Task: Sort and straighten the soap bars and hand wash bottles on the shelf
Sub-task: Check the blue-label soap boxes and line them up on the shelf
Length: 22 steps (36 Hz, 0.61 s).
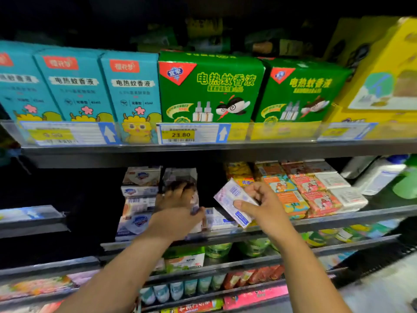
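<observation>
Head camera shows our right hand [264, 206] pinching a pale lilac soap box [232, 199] between the thumb and the bent fingers. The box is tilted, with its upper end toward eleven o'clock, and it is held in the air just above the front of the shelf [338, 219].

Our left hand [177, 199] reaches deeper into the same shelf, at nine o'clock from the right hand. Its fingers bend over a pale wrapped pack [180, 176]. The thumb is hidden and this part is blurred, so we cannot tell if the hand really grips the pack or only touches it.

Between the two hands a white soap box [220, 219] lies flat at the shelf front. At nine o'clock from the left hand, just beside it, is a stack of white soap boxes [138, 199] with a blue shield mark.

At three o'clock from the right hand lie rows of orange packs [291, 202], pink packs [316, 190] and white bars [345, 193], touching each other. Further, at two o'clock, near the shelf's end, we see a white bottle [381, 175] with a blue cap, next to a green bottle [406, 184].

At twelve o'clock, on the shelf above, stand blue boxes [74, 86], green boxes [209, 86] and a yellow carton [383, 71]. A price tag [180, 134] reading 23.80 sits on the rail.
</observation>
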Motion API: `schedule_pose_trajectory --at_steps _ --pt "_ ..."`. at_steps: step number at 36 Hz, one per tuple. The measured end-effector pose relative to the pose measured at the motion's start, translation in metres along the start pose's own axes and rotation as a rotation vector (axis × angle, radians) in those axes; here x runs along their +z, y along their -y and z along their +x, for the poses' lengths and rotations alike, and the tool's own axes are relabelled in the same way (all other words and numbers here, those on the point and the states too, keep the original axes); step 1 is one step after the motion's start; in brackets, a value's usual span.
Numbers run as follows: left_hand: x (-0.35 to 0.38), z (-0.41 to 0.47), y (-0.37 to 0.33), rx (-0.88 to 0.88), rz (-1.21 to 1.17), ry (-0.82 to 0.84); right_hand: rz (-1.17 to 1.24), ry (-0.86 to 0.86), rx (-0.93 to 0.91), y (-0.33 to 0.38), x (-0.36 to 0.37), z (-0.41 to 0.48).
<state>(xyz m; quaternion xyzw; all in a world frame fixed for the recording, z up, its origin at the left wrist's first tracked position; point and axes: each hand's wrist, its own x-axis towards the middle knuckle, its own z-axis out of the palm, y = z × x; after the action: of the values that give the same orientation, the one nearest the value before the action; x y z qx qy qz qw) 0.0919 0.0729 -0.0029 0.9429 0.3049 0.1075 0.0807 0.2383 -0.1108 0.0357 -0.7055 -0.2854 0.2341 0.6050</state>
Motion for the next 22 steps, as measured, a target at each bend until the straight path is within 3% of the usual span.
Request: schedule_pose_trajectory --at_steps 3,10,13,19,22 --pt "-0.005 0.004 0.003 0.047 -0.059 0.022 0.153 -0.026 0.027 -0.004 -0.002 -0.013" --pt "-0.017 -0.004 -0.003 0.137 -0.164 -0.185 0.357 -0.081 0.190 -0.003 -0.003 -0.029" --pt "-0.035 -0.013 -0.018 0.133 -0.250 -0.127 0.406 -0.087 0.213 0.002 -0.007 -0.032" --pt "-0.038 -0.041 -0.051 0.646 -0.421 -0.069 0.450 0.013 0.249 0.013 -0.019 -0.034" --pt "-0.033 -0.044 -0.059 0.649 -0.565 -0.117 0.421 0.059 0.241 0.020 -0.023 -0.038"
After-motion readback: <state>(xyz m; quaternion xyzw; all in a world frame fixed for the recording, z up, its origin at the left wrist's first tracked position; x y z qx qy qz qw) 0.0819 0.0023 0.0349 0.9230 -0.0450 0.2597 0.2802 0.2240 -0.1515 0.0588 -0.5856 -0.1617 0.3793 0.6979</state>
